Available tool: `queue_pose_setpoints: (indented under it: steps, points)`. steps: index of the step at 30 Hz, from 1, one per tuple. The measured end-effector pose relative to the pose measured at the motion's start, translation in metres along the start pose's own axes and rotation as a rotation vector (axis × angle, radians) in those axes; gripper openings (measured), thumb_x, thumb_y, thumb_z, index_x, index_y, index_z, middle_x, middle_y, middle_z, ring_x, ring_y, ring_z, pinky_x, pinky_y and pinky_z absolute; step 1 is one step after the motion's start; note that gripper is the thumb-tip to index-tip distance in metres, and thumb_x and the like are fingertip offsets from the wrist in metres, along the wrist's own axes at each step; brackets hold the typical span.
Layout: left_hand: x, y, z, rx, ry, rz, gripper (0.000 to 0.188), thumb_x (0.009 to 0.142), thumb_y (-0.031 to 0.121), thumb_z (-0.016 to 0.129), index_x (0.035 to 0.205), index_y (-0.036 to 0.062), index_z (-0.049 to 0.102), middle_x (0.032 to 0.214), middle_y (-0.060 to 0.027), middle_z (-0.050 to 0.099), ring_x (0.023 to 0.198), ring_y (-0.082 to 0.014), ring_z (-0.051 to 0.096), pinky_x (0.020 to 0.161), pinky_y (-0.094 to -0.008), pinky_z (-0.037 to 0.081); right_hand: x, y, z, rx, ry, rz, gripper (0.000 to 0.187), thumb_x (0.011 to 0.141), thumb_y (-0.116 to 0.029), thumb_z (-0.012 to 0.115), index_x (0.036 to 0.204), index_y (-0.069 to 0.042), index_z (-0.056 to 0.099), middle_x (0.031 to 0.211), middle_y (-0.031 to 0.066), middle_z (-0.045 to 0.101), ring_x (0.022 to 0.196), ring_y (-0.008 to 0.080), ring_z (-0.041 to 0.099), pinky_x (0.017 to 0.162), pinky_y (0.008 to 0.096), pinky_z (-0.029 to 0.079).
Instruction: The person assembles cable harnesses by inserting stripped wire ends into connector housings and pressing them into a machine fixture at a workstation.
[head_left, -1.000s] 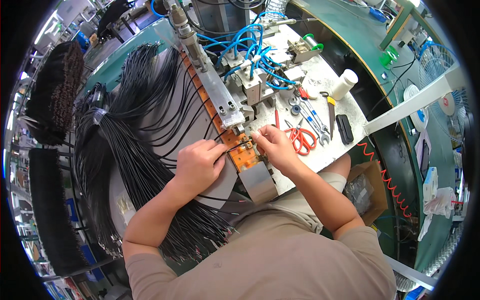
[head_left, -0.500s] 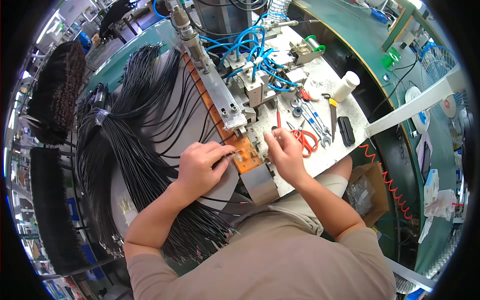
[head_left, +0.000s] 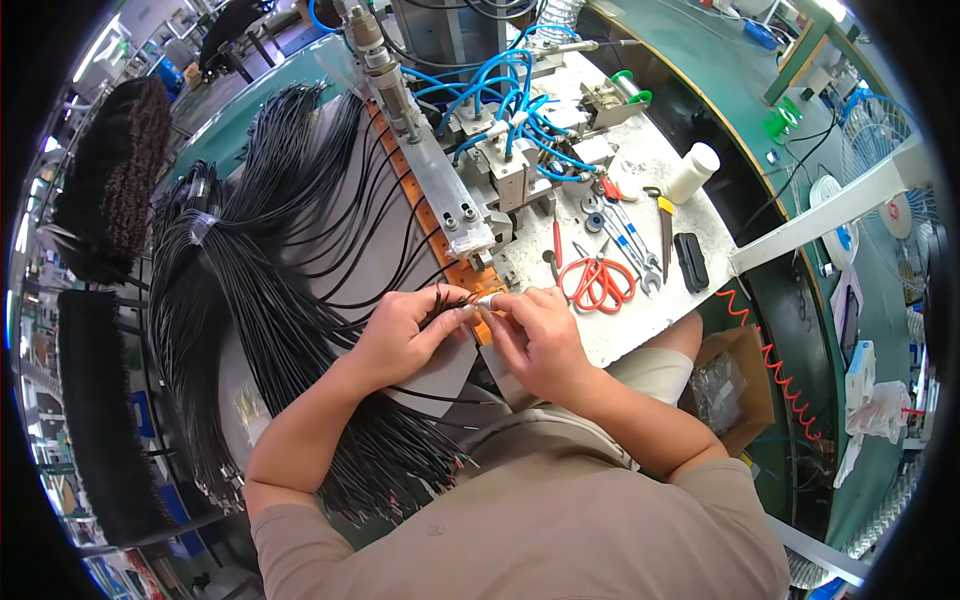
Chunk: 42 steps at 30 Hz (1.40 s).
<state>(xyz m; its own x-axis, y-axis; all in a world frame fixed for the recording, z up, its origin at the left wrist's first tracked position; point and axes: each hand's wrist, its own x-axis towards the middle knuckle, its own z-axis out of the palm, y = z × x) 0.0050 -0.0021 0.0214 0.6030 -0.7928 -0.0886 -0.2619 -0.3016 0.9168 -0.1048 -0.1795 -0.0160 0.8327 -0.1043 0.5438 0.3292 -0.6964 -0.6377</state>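
Note:
Over the near end of an orange rail (head_left: 418, 203), my two hands meet at their fingertips. My left hand (head_left: 402, 335) is closed on a thin black cable (head_left: 437, 306), its end toward my right hand. My right hand (head_left: 541, 338) pinches at that end, where a small whitish piece (head_left: 485, 301) shows between the fingers; its kind cannot be made out. Several black cables run from a large tied bundle (head_left: 255, 285) on my left to the rail. Above the rail stands a metal press fixture (head_left: 462, 230) with cylinders and blue air tubes (head_left: 500, 90).
Right of the fixture, red-handled scissors (head_left: 598, 284), wrenches (head_left: 630, 240), a yellow-handled tool (head_left: 665, 207), a black case (head_left: 691, 262) and a white bottle (head_left: 692, 172) lie or stand on the white plate (head_left: 640, 325). A cardboard box (head_left: 745, 390) sits below at right.
My right hand has moved left and down from beside the scissors to meet my left hand, and its fingers have closed. The scissors are now fully uncovered. My left hand stays almost in place.

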Motion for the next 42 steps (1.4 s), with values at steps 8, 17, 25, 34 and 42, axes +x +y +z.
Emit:
queue_pose_setpoints:
  steps: [8,17,25,34,42]
  points:
    - [-0.001,-0.003,0.002,0.125,0.092,0.124,0.016,0.093,0.005,0.066,0.105,-0.0059,0.067,0.088,-0.0076,0.073,0.080,-0.0116,0.069,0.074,-0.0266,0.056,0.000,0.000,0.004,0.123,0.013,0.099,0.013,0.088,-0.005,0.068,0.101,-0.003,0.066,0.064,0.0015,0.066,0.059,0.0158,0.059,0.073,0.0315,0.041]
    - [-0.001,-0.004,0.002,0.046,0.070,0.054,0.014,0.093,0.004,0.066,0.103,-0.0059,0.068,0.089,-0.0086,0.073,0.077,-0.0116,0.069,0.073,-0.0259,0.056,0.003,-0.001,0.003,0.174,-0.034,0.136,0.013,0.090,-0.006,0.067,0.102,-0.002,0.066,0.063,0.0007,0.068,0.055,0.0115,0.063,0.077,0.0279,0.042]
    - [-0.001,-0.006,-0.001,-0.215,0.004,-0.046,0.014,0.094,0.006,0.066,0.103,-0.0035,0.066,0.084,-0.0059,0.072,0.074,-0.0084,0.067,0.070,-0.0233,0.053,0.004,-0.003,0.000,0.383,-0.111,0.307,0.011,0.094,-0.009,0.065,0.100,0.000,0.064,0.070,0.0044,0.069,0.056,0.0114,0.063,0.063,0.0230,0.046]
    - [0.000,-0.001,-0.003,-0.538,-0.041,-0.129,0.009,0.094,0.005,0.066,0.100,-0.0020,0.067,0.085,-0.0041,0.071,0.077,-0.0099,0.068,0.069,-0.0258,0.054,0.016,0.007,-0.005,0.195,-0.131,0.078,0.011,0.091,-0.010,0.067,0.094,-0.002,0.060,0.079,0.0081,0.061,0.074,0.0213,0.060,0.067,0.0316,0.044]
    - [-0.012,0.034,-0.003,0.562,0.351,0.387,0.012,0.086,0.002,0.070,0.097,0.0007,0.069,0.079,-0.0098,0.068,0.065,-0.0211,0.067,0.066,-0.0293,0.053,0.007,0.023,0.006,-0.010,0.014,0.053,0.016,0.091,-0.014,0.068,0.089,-0.003,0.057,0.074,0.0069,0.055,0.072,0.0239,0.052,0.070,0.0363,0.040]
